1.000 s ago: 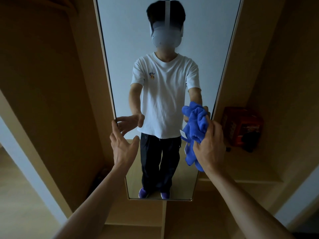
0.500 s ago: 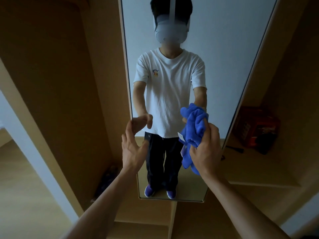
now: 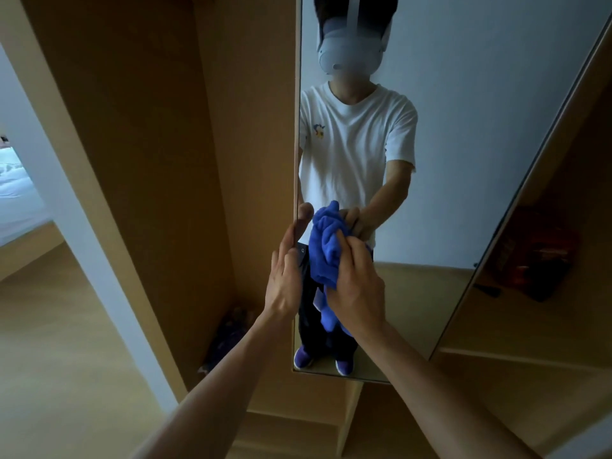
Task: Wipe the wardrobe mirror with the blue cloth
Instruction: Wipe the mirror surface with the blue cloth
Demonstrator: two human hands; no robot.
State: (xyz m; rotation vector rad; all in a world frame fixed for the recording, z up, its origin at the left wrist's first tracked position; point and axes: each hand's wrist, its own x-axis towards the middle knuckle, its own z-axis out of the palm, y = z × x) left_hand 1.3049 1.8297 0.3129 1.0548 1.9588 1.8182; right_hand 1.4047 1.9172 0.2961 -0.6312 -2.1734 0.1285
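Wardrobe mirror (image 3: 480,127): tall panel mounted in a wooden wardrobe (image 3: 165,160), occupying the view from 12 to 4 o'clock. Blue cloth (image 3: 326,246): bunched, at the centre of the view, lying against the glass just inside the mirror's left edge, with a loose tail hanging toward 6 o'clock. Right hand (image 3: 356,286): at 5 o'clock of the cloth, fingers curled and gripping the bunch. Left hand (image 3: 284,283): at 8 o'clock of the cloth, fingers straight and released, fingertips at the mirror's left edge; holds nothing. Red item (image 3: 536,256): on a wardrobe shelf at 3 o'clock, blurred. Dark purple bundle (image 3: 231,332): on the wardrobe floor at 7 o'clock of the left hand. Bed (image 3: 13,180): at the 9 o'clock edge.
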